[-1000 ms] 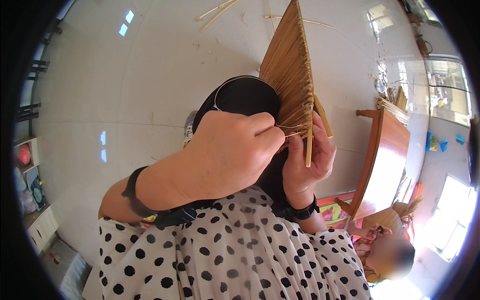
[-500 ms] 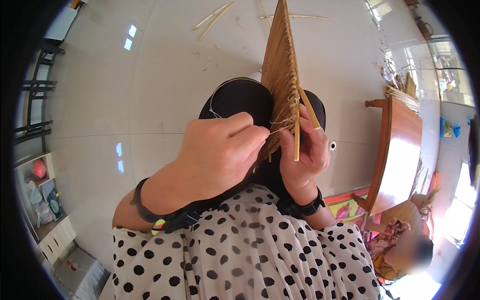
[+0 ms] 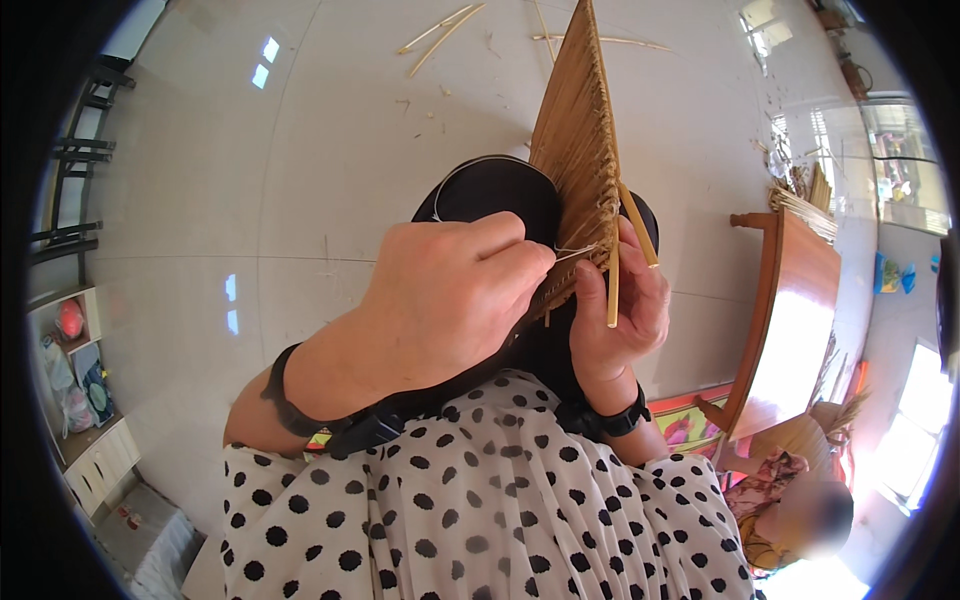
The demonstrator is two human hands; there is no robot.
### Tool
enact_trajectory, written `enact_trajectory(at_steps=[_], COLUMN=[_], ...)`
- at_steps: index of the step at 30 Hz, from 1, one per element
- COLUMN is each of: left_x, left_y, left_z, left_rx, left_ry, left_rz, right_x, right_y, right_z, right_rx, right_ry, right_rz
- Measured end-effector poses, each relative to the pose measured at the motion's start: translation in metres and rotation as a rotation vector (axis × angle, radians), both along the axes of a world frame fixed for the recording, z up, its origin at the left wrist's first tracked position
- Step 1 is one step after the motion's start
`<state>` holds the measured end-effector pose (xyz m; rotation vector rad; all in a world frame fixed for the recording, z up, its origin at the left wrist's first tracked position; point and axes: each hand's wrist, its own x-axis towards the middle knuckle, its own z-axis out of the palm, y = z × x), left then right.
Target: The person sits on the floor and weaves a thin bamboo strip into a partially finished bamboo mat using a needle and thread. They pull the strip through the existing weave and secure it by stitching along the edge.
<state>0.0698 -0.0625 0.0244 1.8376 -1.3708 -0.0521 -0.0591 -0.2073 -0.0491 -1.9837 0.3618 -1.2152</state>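
A flat brown panel of straw-like strips [image 3: 572, 140] stands on edge between my knees, a stitched, corded rim running along its side. My left hand [image 3: 460, 290] is closed in a pinch on a thin pale thread [image 3: 574, 254], which stretches from the fingertips to the rim; whether a needle is also in the pinch is hidden. My right hand [image 3: 622, 315] grips the panel's near rim, thumb on the left and fingers on the right. Beside these fingers, one pale split stick [image 3: 613, 297] points toward me and another [image 3: 640, 232] slants off right.
Loose sticks [image 3: 445, 38] lie on the tiled floor ahead. To the right stands a wooden table [image 3: 790, 310], stalks bundled beyond it. Another person [image 3: 790, 500] sits at the lower right. Shelves [image 3: 90, 390] and dark stools [image 3: 85, 160] line the left side.
The view has shifted slightly, so the panel and both hands appear a little farther right. My left hand still pinches close to the rim, and the right keeps its grip.
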Motion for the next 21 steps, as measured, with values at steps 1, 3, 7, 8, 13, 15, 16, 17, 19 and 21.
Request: enact_trajectory(at_steps=[1, 3, 7, 8, 13, 15, 16, 17, 19, 21], left_x=[0.001, 0.003, 0.006, 0.006, 0.009, 0.01, 0.011, 0.012, 0.013, 0.013], left_y=[0.0, -0.001, 0.0, 0.0, -0.002, -0.003, -0.004, -0.004, -0.005, -0.005], left_z=[0.0, 0.0, 0.0, 0.0, -0.001, -0.001, -0.001, -0.001, -0.001, -0.001], left_rx=[-0.002, -0.006, -0.002, 0.001, 0.003, -0.005, -0.008, -0.01, -0.01, -0.003], left_ry=[-0.004, -0.012, -0.019, -0.023, -0.027, -0.025, -0.022, -0.02, -0.019, -0.023], left_rz=[-0.002, -0.004, -0.011, -0.012, -0.009, -0.01, -0.012, -0.014, -0.016, -0.017], right_x=[0.0, -0.001, -0.003, -0.003, -0.004, -0.004, -0.004, -0.003, -0.004, -0.005], right_y=[0.0, 0.001, 0.001, 0.001, 0.001, 0.001, 0.001, 0.002, 0.004, 0.003], right_z=[0.0, 0.001, 0.001, 0.001, 0.008, 0.007, 0.007, 0.006, 0.004, 0.009], right_rx=[-0.006, 0.017, 0.008, -0.021, -0.167, -0.155, -0.149, -0.117, -0.052, -0.112], right_ry=[0.004, 0.005, 0.032, 0.047, 0.103, 0.096, 0.092, 0.08, 0.057, 0.104], right_rz=[-0.002, 0.002, -0.005, -0.013, -0.052, -0.046, -0.043, -0.045, -0.05, -0.053])
